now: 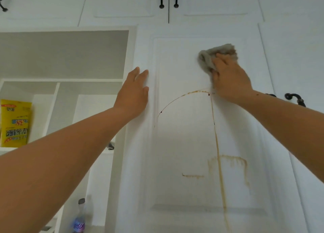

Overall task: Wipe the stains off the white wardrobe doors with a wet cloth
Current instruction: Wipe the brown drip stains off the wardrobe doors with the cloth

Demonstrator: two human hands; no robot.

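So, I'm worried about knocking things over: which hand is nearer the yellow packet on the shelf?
Left. The left hand lies flat on the left edge of the door, up and right of the yellow packet; the right hand grips the cloth farther right.

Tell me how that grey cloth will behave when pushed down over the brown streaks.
Probably floppy: the grey cloth sits bunched and folded in the right hand. Likely light, as one hand pins it to the upright door. It may drag and smear the brown streak.
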